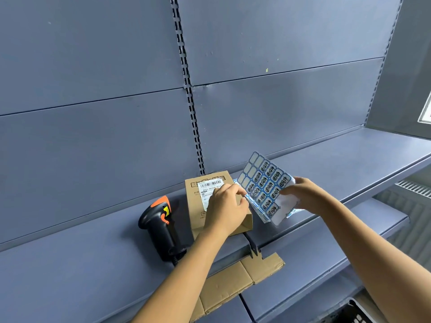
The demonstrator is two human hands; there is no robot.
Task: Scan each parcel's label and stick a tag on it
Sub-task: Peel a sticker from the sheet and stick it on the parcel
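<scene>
A brown cardboard parcel [198, 213] lies on the blue shelf [81, 259], its white barcode label [208, 186] facing up. My left hand [227, 207] hovers over the parcel's right part, fingers curled and its fingertips at the left edge of a sheet of blue tags [264, 186]. My right hand [303, 194] holds that sheet tilted up by its right side; several tags at the sheet's top left are blank. A black and orange handheld scanner [157, 222] lies left of the parcel, untouched. Whether the left fingers pinch a tag is hidden.
A flattened cardboard piece [233, 283] sticks out from the shelf below. The blue back panel [116, 113] rises right behind the parcel. The scanner's cable [175, 261] runs toward the shelf's front edge. A dark crate [359, 313] shows at the bottom right.
</scene>
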